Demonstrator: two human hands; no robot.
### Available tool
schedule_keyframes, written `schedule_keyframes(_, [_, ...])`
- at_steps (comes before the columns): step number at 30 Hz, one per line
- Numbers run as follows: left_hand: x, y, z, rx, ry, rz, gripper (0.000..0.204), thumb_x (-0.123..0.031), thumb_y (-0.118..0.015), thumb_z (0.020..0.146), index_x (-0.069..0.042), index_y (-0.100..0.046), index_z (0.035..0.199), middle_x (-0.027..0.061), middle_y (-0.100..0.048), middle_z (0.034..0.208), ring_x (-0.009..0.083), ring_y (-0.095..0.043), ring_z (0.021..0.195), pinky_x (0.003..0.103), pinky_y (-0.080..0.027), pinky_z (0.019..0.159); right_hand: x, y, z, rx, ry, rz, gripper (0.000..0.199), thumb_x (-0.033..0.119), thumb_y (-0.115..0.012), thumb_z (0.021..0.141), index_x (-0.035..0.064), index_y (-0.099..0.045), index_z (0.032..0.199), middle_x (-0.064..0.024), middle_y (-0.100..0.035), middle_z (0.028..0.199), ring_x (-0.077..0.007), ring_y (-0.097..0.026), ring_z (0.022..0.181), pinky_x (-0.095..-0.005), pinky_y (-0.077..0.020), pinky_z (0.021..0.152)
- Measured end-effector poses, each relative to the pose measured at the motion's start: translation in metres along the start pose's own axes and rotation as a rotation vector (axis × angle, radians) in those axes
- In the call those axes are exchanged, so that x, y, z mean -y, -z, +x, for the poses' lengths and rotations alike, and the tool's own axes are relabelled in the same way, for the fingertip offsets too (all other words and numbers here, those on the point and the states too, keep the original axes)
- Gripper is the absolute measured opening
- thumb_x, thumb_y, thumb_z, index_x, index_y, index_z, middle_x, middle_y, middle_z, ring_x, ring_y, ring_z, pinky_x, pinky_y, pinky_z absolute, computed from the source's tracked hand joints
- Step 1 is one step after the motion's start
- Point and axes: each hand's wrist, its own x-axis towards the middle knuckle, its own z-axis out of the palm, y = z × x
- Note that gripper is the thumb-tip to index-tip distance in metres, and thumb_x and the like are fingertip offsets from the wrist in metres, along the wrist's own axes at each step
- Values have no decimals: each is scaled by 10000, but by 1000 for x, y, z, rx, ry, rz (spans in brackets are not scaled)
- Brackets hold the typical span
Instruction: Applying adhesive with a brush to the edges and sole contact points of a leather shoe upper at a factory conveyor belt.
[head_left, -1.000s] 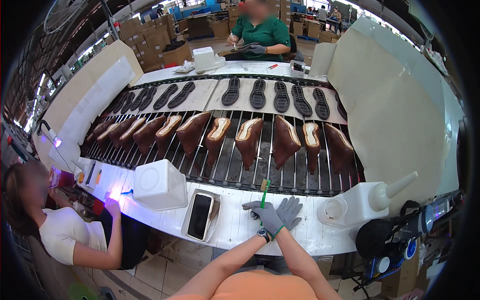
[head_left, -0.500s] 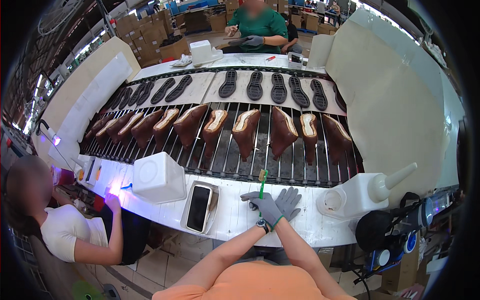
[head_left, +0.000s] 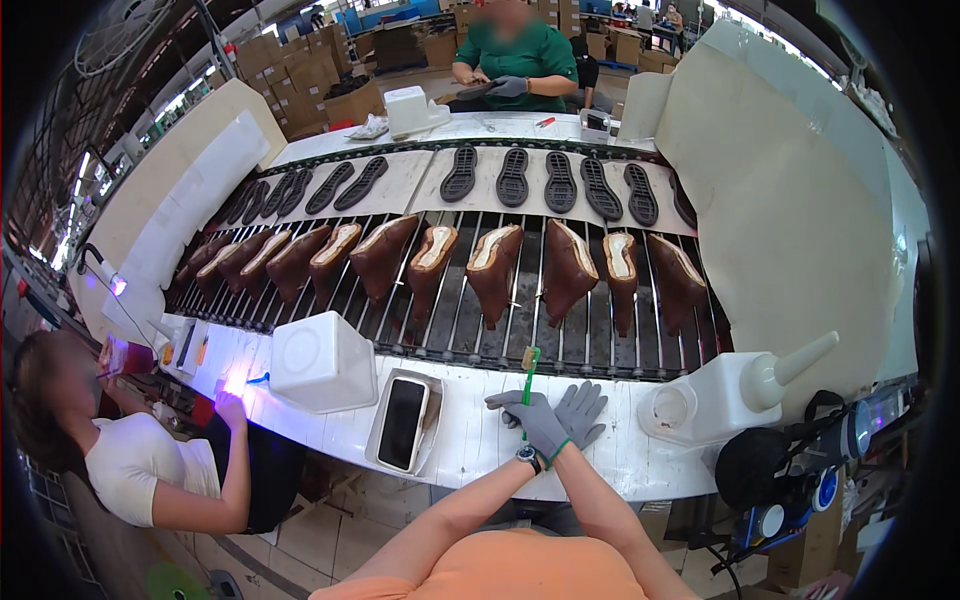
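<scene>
A thin green-handled brush with a pale bristle head [head_left: 528, 377] is held upright at the far edge of the white slatted bench [head_left: 470, 440], bristles just short of the black roller conveyor [head_left: 450, 330]. It is gripped in the grey-gloved left hand [head_left: 535, 418]; the grey-gloved right hand [head_left: 580, 408] lies crossed beside and partly under it, fingers spread, nothing held.

At 12 o'clock a row of brown shoe uppers on lasts [head_left: 495, 270] lies on the rollers, black rubber outsoles [head_left: 540, 180] beyond.

Risks, as judged:
- The brush could slip between the rollers, the grip being low on a thin handle.
- The crossed wrists could hamper a quick reach.
- The white spouted bottle [head_left: 745, 390] at 3 o'clock and the black phone in its grey tray [head_left: 402, 424] at 9 o'clock could be knocked by an elbow.
</scene>
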Motion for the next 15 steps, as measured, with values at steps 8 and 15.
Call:
schedule_keyframes(8, [0, -2, 0, 0, 8, -30, 571, -328, -598, 907, -53, -476, 1392, 211, -453, 1446, 387, -393, 1363, 521, -299, 1136, -1, 0, 1, -14, 50, 21, 315, 16, -489, 911, 46, -736, 1105, -6, -697, 894, -64, -504, 666, -202, -434, 609])
schedule_keyframes(15, [1, -4, 0, 10, 3, -14, 580, -337, -589, 910, -45, -467, 1396, 206, -429, 1468, 373, -377, 1381, 513, -293, 1145, -4, 1, 0, -13, 11, 45, 318, -6, -484, 898, 24, -732, 1095, -21, -696, 883, -66, -523, 676, -209, -444, 613])
